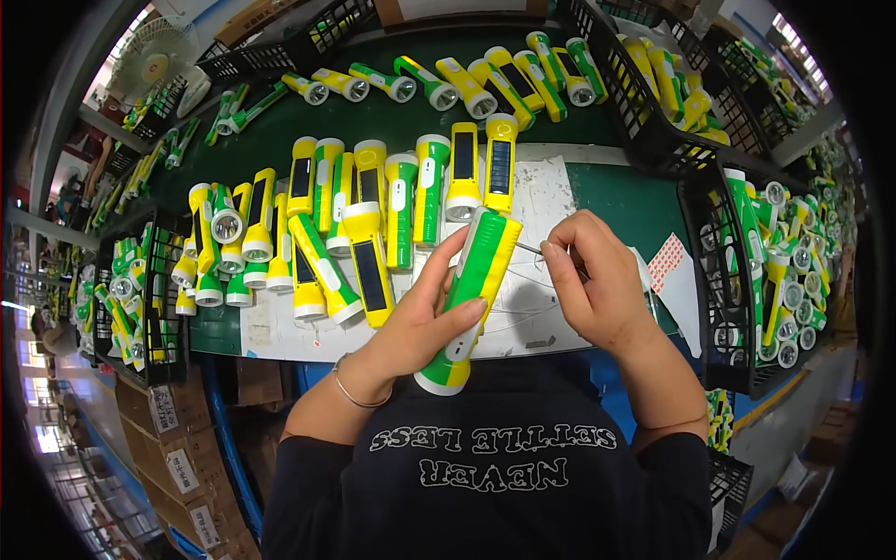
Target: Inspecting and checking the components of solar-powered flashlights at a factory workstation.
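My left hand is wrapped round a green and yellow flashlight, held at a tilt with its white-rimmed end toward me. In my right hand, fingers and thumb pinch a thin metal tool. The tool's slim tip points at the yellow side of the flashlight, near its far end; whether it touches cannot be made out. Just beyond my left hand, a yellow flashlight with a dark solar panel lies among several others. Another yellow flashlight lies right past the held one.
A white sheet covers part of the green table. More flashlights line the back. Black crates of flashlights stand at left and right. A red-dotted sticker sheet lies right of my right hand. Cardboard boxes are stacked lower left.
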`<state>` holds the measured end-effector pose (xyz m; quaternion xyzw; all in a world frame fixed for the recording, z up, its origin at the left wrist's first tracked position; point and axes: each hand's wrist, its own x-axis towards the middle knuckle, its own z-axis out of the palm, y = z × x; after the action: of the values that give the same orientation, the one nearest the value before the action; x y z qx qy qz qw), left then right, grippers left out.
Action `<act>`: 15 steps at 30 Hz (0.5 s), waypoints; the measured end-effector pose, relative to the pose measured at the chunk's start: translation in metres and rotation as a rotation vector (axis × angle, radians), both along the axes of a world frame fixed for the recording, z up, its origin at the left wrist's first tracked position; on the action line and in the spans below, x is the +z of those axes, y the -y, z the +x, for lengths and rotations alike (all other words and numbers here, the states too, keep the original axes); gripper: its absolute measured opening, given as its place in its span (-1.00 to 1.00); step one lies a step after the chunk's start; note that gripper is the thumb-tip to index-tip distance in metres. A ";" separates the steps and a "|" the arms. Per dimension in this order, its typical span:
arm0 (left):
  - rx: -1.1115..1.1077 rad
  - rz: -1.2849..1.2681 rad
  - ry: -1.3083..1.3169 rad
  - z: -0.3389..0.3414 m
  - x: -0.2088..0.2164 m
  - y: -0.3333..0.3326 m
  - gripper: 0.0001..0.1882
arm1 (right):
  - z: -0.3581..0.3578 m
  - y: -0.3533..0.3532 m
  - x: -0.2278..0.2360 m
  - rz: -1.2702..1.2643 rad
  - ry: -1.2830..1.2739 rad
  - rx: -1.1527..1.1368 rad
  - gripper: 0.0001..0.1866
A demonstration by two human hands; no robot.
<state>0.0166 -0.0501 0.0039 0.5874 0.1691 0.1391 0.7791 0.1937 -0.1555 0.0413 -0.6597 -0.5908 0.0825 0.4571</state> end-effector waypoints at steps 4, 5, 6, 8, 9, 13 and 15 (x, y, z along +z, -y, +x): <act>-0.005 0.026 0.000 0.000 -0.002 0.000 -0.20 | 0.002 0.000 0.001 -0.004 -0.003 -0.015 -0.93; -0.008 0.023 -0.007 0.000 -0.002 0.001 -0.19 | 0.001 0.000 0.002 0.004 0.022 -0.016 -0.93; -0.006 0.022 -0.007 0.000 -0.003 0.001 -0.19 | 0.001 -0.001 0.002 0.011 0.047 -0.016 -0.93; -0.025 -0.026 0.031 0.000 -0.004 0.001 -0.21 | 0.001 -0.001 0.002 0.017 0.049 -0.014 -0.94; -0.023 -0.027 0.032 0.001 -0.004 0.001 -0.21 | 0.002 -0.001 0.003 0.022 0.051 -0.013 -0.94; -0.064 -0.160 0.048 0.002 -0.003 -0.003 -0.20 | 0.007 0.000 -0.001 -0.005 0.001 -0.018 -0.89; -0.083 -0.199 0.053 0.002 -0.002 -0.007 -0.20 | 0.009 0.002 0.003 -0.084 -0.167 -0.041 -0.76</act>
<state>0.0190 -0.0426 0.0017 0.5097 0.1367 0.1046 0.8430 0.2031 -0.1571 0.0447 -0.6809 -0.5331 0.1525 0.4785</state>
